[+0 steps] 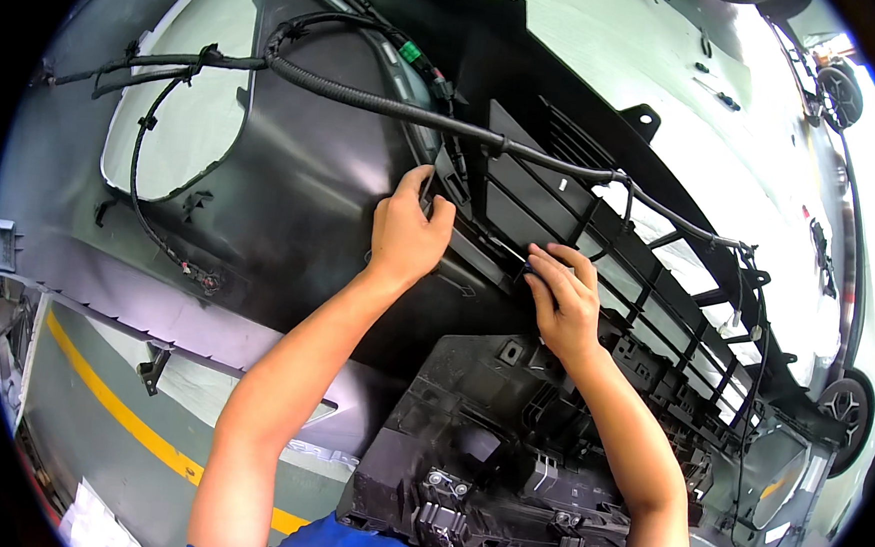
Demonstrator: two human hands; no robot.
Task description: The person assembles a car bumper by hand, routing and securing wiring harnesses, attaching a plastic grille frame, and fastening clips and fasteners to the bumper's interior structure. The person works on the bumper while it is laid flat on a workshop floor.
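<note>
The black bracket (506, 458) nearest the person was cut off at the lower edge. The right hand (561, 301) pinched something small and dark at the grille (600, 243); what it was could not be made out. The left hand (408, 234) curled over the grille's left edge, its fingertips hidden behind it. Beyond, a corrugated wiring harness (388, 103) crossed the grey bumper (303, 185).

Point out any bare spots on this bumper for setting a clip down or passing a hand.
Bare: smooth black panel between the oval cutout and the left hand. Crowded: grille slats by the right hand, crossed by the wiring harness; bracket below is ribbed.
</note>
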